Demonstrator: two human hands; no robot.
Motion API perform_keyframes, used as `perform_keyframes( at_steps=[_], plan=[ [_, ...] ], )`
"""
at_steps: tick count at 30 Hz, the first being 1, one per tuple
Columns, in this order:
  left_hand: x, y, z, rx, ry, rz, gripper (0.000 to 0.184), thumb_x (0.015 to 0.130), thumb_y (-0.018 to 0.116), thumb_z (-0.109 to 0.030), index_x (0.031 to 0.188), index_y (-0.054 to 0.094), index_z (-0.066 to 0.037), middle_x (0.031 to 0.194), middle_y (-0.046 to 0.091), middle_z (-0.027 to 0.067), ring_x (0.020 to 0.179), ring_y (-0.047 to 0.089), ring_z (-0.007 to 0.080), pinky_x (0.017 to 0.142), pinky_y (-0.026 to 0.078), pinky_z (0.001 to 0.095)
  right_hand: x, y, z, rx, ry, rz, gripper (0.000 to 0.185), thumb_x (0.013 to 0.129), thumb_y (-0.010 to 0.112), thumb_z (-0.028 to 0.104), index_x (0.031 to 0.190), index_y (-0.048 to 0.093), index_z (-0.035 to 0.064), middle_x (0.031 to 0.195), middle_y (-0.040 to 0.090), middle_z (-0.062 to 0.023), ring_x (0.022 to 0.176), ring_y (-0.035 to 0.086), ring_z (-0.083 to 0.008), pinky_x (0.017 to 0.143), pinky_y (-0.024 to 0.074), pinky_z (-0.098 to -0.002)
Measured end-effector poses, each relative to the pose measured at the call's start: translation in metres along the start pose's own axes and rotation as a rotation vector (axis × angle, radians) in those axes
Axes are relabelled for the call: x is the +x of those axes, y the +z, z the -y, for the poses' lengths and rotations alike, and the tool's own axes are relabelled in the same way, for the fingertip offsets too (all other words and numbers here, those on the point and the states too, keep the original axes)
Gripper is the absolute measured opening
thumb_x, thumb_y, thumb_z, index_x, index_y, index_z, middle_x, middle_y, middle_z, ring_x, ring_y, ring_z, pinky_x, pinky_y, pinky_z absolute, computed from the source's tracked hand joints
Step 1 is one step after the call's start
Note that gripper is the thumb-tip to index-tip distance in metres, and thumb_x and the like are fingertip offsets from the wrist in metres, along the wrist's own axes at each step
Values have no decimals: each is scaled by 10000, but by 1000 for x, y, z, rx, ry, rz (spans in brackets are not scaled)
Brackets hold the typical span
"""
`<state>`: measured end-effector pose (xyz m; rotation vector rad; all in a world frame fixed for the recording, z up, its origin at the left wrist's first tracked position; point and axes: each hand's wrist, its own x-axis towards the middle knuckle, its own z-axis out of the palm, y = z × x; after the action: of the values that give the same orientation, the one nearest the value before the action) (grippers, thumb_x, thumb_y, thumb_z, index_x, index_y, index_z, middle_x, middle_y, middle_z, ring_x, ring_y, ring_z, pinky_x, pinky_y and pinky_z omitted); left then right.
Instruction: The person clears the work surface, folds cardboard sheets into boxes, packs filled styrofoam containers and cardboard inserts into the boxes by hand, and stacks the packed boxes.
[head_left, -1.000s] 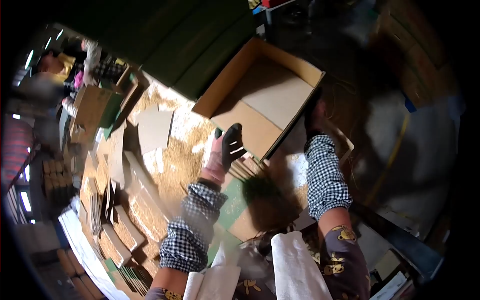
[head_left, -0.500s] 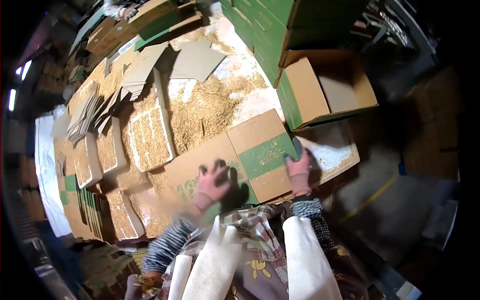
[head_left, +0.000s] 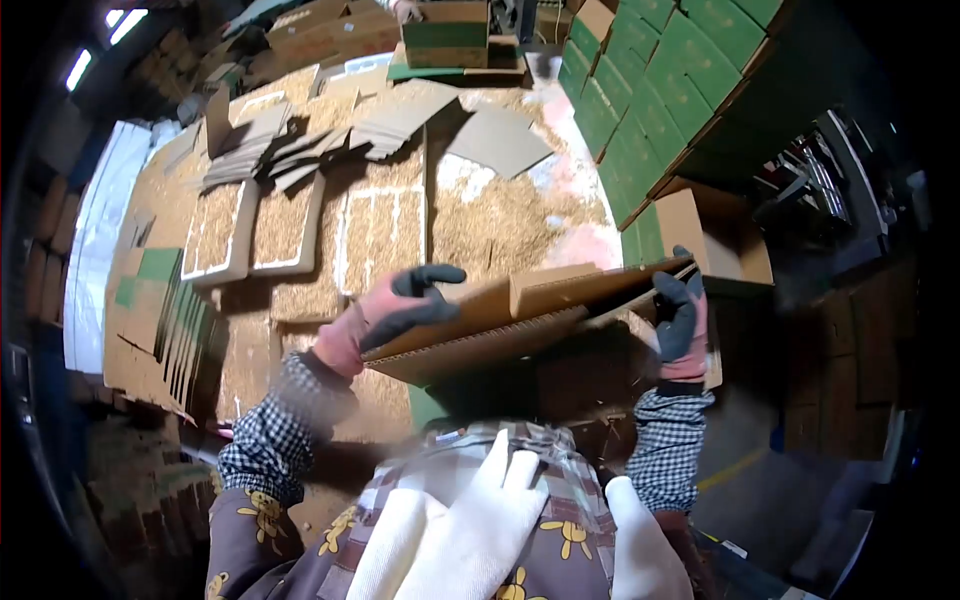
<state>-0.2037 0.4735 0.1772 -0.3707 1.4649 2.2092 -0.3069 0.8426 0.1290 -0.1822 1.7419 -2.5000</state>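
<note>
A half-folded cardboard carton (head_left: 480, 335) with a green underside is tilted up in front of my body. My right hand (head_left: 683, 315), in a pink and dark grey glove, is closed around its right edge. At the carton's left end is my left hand (head_left: 395, 310), in a matching glove. Its fingers are stretched out and apart over the cardboard; whether the palm presses on it I cannot tell. White knitted gloves (head_left: 470, 540) show in front of my apron.
Trays filled with tan flakes (head_left: 385, 235) stand on the table beyond, with grey cardboard sheets (head_left: 400, 120) on them. Folded cartons (head_left: 165, 310) lean at left. Stacked green boxes (head_left: 650, 100) rise at right beside an open box (head_left: 735, 240). Another person's hand (head_left: 408, 10) is at the far side.
The carton lay flat on the table under both hands; now it is lifted, tilted and partly opened. The right hand has gripped its edge. My view has shifted.
</note>
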Motion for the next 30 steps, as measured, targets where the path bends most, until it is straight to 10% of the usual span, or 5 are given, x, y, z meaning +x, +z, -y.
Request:
perform_keyframes(
  at_steps=[4,11,21,25,30],
  plan=[
    [-3,46,34,488,760,-311,310,828,678,-81,1133,625,-52,840,622,50,762,601,163,704,511,288,-1,23,2,-257,105,97,654,779,599,90,1388,374,16,1384,417,-156,1262,438,-305,1049,369,-368],
    [-38,1,29,1988,436,122,618,662,689,-124,1254,602,-277,1437,367,179,1333,313,405,1079,303,508,6,72,-74,-1683,-550,-2,738,726,712,295,1373,426,87,1412,351,-140,1335,275,-379,1094,167,-614],
    [16,-19,94,174,130,-239,692,913,618,-301,1453,295,-12,1425,397,183,1264,434,233,1043,391,355,-80,97,-32,-1659,-217,794,1139,554,740,629,1430,311,40,1494,238,-252,1382,213,-448,1127,68,-601],
    [58,-59,211,409,301,-326,511,1003,450,-251,1438,340,-7,1466,376,141,1364,341,223,1135,265,333,-87,62,-30,-1373,-384,449,1124,513,844,407,1437,316,45,1473,317,-212,1382,255,-400,1144,150,-547],
    [12,2,-16,-26,934,-236,598,843,648,-18,1381,388,-13,1218,549,84,1120,545,180,961,453,293,-117,81,-117,-311,285,-184,784,748,725,50,1415,318,-1,1373,438,-121,1189,504,-259,981,451,-365]
  ],
)
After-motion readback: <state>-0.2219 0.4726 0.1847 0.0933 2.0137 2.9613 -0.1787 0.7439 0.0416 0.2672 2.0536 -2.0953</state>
